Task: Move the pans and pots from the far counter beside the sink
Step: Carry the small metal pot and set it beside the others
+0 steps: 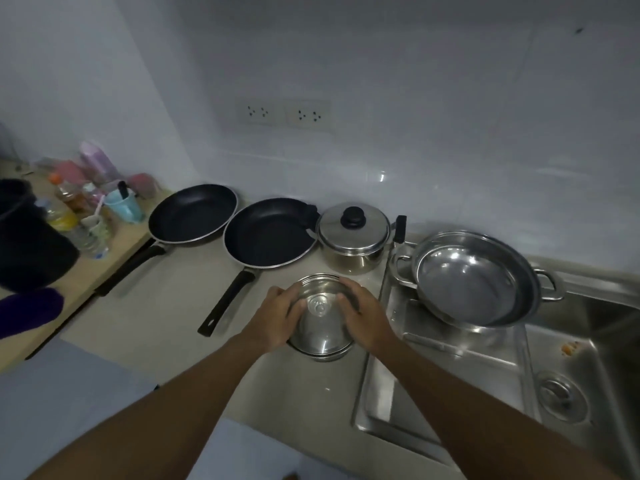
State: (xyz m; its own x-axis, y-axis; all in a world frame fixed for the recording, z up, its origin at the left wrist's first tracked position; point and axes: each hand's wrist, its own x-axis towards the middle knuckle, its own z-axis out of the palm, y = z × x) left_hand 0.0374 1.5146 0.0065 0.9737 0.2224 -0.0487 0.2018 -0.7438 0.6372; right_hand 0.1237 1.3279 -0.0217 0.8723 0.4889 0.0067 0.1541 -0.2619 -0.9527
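Left hand (277, 315) and right hand (365, 320) grip a lidded pot (320, 337) by its sides, just left of the sink (595, 296); two black pans (268, 233) and a second pot (353, 237) lie behind it.

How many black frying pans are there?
2. The left frying pan sits near the bottles; the right frying pan lies between it and the lidded steel pot. None appear hidden.

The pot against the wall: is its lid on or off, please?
On: a steel lid with a black knob covers the pot.
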